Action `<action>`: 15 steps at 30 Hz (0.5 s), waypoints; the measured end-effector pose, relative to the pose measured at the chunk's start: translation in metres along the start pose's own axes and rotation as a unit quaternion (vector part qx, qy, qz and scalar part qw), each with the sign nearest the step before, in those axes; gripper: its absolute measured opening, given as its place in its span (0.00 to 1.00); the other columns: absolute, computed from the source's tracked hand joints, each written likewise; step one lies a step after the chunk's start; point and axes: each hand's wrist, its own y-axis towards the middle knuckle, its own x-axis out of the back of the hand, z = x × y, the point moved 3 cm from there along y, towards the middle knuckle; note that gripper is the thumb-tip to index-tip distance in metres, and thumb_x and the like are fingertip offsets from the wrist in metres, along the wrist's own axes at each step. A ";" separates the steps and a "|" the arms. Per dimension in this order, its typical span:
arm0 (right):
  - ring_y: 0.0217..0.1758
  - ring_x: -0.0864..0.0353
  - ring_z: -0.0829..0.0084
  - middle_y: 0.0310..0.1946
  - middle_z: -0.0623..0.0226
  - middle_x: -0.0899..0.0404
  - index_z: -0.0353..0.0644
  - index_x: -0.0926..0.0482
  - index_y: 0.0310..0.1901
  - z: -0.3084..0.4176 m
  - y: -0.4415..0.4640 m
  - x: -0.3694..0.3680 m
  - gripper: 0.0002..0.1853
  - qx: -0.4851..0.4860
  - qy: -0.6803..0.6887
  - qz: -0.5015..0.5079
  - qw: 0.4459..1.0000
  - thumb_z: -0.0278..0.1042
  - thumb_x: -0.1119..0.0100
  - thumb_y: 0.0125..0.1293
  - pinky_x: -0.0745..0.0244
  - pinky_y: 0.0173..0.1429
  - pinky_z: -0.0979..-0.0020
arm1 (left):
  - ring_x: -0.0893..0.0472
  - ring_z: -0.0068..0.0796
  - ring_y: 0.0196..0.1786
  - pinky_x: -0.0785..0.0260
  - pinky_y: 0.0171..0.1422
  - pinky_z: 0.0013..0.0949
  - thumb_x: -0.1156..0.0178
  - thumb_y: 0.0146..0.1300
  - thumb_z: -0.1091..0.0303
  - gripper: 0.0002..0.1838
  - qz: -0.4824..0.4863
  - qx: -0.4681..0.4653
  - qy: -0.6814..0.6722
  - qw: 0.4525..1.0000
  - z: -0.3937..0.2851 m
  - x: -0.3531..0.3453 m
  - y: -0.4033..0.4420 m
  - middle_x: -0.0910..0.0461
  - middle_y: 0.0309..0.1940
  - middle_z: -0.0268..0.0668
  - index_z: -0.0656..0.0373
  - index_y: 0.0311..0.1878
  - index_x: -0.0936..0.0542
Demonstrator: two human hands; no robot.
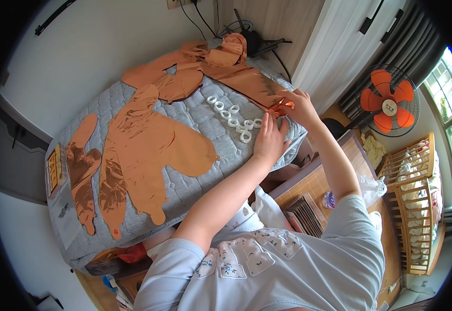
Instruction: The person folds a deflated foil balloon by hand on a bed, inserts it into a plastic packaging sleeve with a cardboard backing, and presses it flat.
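Observation:
At the right edge of the bed, my right hand [299,110] has its fingers closed on the crumpled end of a flat copper-coloured foil balloon [244,83]. Just below it, my left hand [271,141] lies with fingers stretched out, their tips at the same foil end. Several small white rings [232,122], like rolls of ribbon or tape, sit on the quilted mattress left of my hands. A large deflated foil balloon [148,150] is spread over the middle of the bed. A narrower foil piece [85,160] lies beside it, and another balloon [176,78] is at the back.
The grey quilted mattress [182,111] carries everything. A small yellow-and-white packet [55,168] is at its left end. Cables and a black device [254,40] are at the far corner. To the right stand an orange-bladed fan [389,106] and a wooden crib [410,202].

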 end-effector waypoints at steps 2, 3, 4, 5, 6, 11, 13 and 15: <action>0.54 0.21 0.65 0.45 0.73 0.10 0.53 0.15 0.60 0.000 0.001 -0.002 0.25 -0.006 0.006 0.001 1.000 0.29 0.31 0.59 0.33 0.65 0.60 | 0.36 0.53 0.80 0.71 0.88 0.55 0.40 0.65 0.32 0.43 -0.003 -0.001 0.003 1.000 0.000 0.000 0.000 0.26 0.68 0.61 0.55 0.73 0.31; 0.54 0.21 0.65 0.44 0.73 0.10 0.54 0.14 0.58 -0.001 0.002 -0.005 0.23 0.000 0.001 -0.007 1.000 0.30 0.31 0.59 0.33 0.65 0.60 | 0.37 0.53 0.80 0.71 0.88 0.55 0.41 0.65 0.32 0.43 0.002 0.001 -0.001 1.000 0.000 0.000 0.000 0.26 0.68 0.61 0.55 0.73 0.30; 0.53 0.21 0.65 0.43 0.74 0.10 0.55 0.12 0.56 -0.003 0.003 -0.007 0.21 0.006 -0.005 -0.014 1.000 0.30 0.30 0.59 0.32 0.65 0.61 | 0.37 0.53 0.80 0.71 0.88 0.55 0.41 0.65 0.33 0.43 0.007 0.003 -0.005 1.000 0.000 -0.001 0.000 0.26 0.68 0.61 0.55 0.73 0.30; 0.53 0.21 0.65 0.43 0.74 0.10 0.55 0.12 0.56 -0.006 0.004 -0.007 0.21 0.008 -0.006 -0.013 1.000 0.30 0.30 0.59 0.32 0.65 0.61 | 0.37 0.53 0.80 0.71 0.88 0.55 0.41 0.65 0.33 0.43 0.006 0.004 -0.006 1.000 0.000 -0.001 0.000 0.26 0.68 0.61 0.55 0.73 0.30; 0.54 0.21 0.64 0.47 0.73 0.11 0.56 0.11 0.53 -0.007 0.005 -0.006 0.19 0.014 -0.028 0.014 0.999 0.31 0.29 0.59 0.33 0.66 0.60 | 0.37 0.53 0.80 0.71 0.88 0.55 0.41 0.65 0.33 0.42 0.004 0.002 -0.004 1.000 -0.001 -0.002 -0.001 0.26 0.68 0.61 0.55 0.72 0.30; 0.60 0.24 0.62 0.61 0.70 0.17 0.56 0.09 0.45 0.000 0.021 0.013 0.10 0.041 -0.072 -0.013 0.996 0.36 0.30 0.62 0.33 0.70 0.59 | 0.38 0.53 0.81 0.70 0.88 0.54 0.41 0.66 0.34 0.42 0.003 -0.008 0.008 1.000 0.000 0.000 -0.001 0.27 0.69 0.63 0.57 0.72 0.30; 0.66 0.25 0.63 0.61 0.67 0.18 0.51 0.10 0.44 0.022 0.030 0.029 0.09 0.106 -0.146 -0.129 0.975 0.37 0.30 0.63 0.32 0.69 0.56 | 0.38 0.54 0.81 0.69 0.88 0.53 0.40 0.66 0.34 0.42 0.001 -0.006 -0.003 1.000 0.000 -0.001 -0.002 0.28 0.70 0.64 0.57 0.72 0.31; 0.64 0.22 0.61 0.59 0.66 0.17 0.49 0.11 0.45 0.013 0.052 0.032 0.09 0.122 -0.139 -0.099 0.978 0.37 0.31 0.65 0.29 0.66 0.57 | 0.39 0.56 0.82 0.64 0.89 0.52 0.39 0.66 0.35 0.42 -0.001 -0.004 -0.041 0.999 0.000 -0.004 -0.001 0.32 0.72 0.67 0.56 0.72 0.31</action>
